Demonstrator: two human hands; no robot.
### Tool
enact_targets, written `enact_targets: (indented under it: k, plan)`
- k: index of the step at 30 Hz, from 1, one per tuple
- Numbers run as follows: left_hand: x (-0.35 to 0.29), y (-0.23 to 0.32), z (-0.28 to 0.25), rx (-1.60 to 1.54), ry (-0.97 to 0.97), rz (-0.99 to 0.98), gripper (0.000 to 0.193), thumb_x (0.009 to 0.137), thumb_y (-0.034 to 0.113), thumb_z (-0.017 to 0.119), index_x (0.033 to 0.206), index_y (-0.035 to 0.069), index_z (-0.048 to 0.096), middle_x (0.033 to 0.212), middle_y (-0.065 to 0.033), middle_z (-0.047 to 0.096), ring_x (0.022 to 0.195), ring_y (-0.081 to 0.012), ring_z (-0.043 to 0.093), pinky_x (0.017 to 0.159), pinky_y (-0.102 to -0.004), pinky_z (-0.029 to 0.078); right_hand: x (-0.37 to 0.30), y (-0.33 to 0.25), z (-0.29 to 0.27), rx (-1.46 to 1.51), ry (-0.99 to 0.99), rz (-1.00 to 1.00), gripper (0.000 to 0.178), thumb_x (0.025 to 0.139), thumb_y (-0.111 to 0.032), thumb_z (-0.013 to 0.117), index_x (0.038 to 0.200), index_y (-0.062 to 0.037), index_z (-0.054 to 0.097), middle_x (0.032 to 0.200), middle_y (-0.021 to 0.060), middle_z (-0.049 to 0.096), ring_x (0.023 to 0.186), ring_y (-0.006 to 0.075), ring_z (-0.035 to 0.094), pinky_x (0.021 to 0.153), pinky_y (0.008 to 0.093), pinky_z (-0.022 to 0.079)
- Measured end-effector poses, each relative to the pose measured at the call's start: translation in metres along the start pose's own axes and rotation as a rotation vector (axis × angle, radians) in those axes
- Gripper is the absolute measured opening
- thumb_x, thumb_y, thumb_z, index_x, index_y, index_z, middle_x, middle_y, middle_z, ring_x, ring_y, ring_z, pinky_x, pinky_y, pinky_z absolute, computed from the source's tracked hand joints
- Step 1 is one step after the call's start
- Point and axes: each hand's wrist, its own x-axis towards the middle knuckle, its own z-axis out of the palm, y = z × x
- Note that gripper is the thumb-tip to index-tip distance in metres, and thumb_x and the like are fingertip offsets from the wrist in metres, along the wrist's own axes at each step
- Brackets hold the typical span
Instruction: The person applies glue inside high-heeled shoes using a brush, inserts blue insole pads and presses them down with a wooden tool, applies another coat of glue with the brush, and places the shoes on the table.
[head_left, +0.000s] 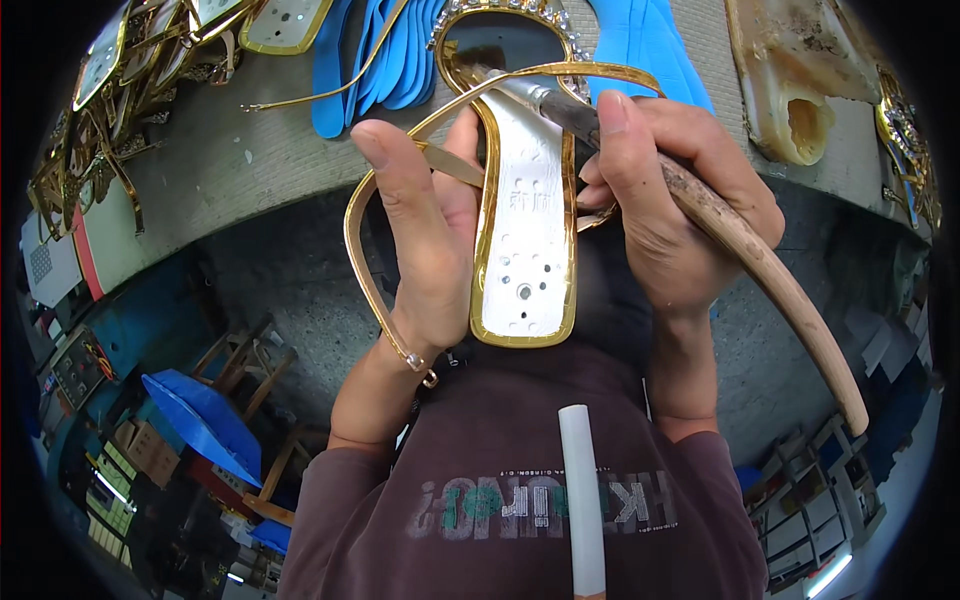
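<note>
A gold-edged sandal (525,230) with a white insole and a clear-stoned toe strap is held sole up-facing in front of my chest. My left hand (425,225) grips its left side, thumb raised, the other fingers partly hidden behind it. Its gold ankle strap (360,260) loops round my left thumb and hangs by the wrist, a small buckle at its end. In my right hand (680,190) is a long wooden-handled brush (770,270); its metal collar and tip reach over the front of the insole. The fingers of my right hand also touch the sandal's right edge.
A table (260,165) lies beyond my hands. Blue sole-shaped pieces (395,60) are stacked there, with gold sandals (120,110) piled at left. A stained, yellowish plastic container (800,70) stands at right. A white cigarette-like stick (582,500) shows close up, before my shirt.
</note>
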Motion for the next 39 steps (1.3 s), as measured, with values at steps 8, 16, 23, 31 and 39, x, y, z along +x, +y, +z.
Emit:
enact_targets:
  k: [8,16,23,31,39]
  plan:
    - [-0.002,-0.004,0.004,0.102,0.060,0.039,0.120,0.076,0.094,0.014,0.148,-0.001,0.031,0.132,-0.0118,0.055,0.116,-0.0197,0.057,0.097,-0.0326,0.048,-0.008,-0.003,-0.014,-0.095,0.002,-0.086,0.004,0.088,0.005,0.068,0.084,0.0056,0.067,0.069,0.0107,0.066,0.054,0.0109,0.062,0.050,0.0217,0.051]
    - [-0.004,0.000,0.008,0.194,0.065,0.063,0.124,0.075,0.094,0.013,0.150,-0.003,0.027,0.136,-0.0124,0.054,0.120,-0.0185,0.056,0.100,-0.0320,0.047,-0.021,-0.021,-0.030,-0.083,0.051,0.006,0.007,0.089,0.003,0.065,0.084,0.0070,0.067,0.075,0.0154,0.067,0.053,0.0134,0.062,0.048,0.0232,0.052]
    - [0.001,-0.003,-0.004,0.312,0.004,0.094,0.124,0.075,0.094,0.011,0.148,-0.004,0.029,0.130,-0.0123,0.056,0.113,-0.0173,0.059,0.093,-0.0301,0.051,-0.036,-0.037,-0.041,-0.071,0.065,0.043,0.011,0.089,0.001,0.062,0.081,0.0074,0.066,0.078,0.0196,0.067,0.051,0.0158,0.061,0.045,0.0251,0.050]
    - [0.002,-0.002,-0.005,0.341,0.054,0.123,0.123,0.077,0.093,0.012,0.147,-0.006,0.031,0.128,-0.0135,0.057,0.108,-0.0168,0.060,0.087,-0.0270,0.050,-0.059,-0.051,-0.054,-0.001,0.018,-0.004,0.015,0.091,-0.003,0.056,0.082,0.0075,0.062,0.080,0.0246,0.064,0.044,0.0167,0.056,0.038,0.0256,0.046]
    - [0.004,0.000,0.002,0.198,0.165,0.146,0.114,0.083,0.087,0.015,0.146,-0.006,0.033,0.130,-0.0124,0.056,0.110,-0.0170,0.057,0.090,-0.0259,0.046,-0.079,-0.063,-0.065,-0.071,-0.072,-0.056,0.016,0.090,-0.009,0.063,0.084,0.0042,0.058,0.076,0.0233,0.063,0.040,0.0134,0.056,0.036,0.0224,0.045]
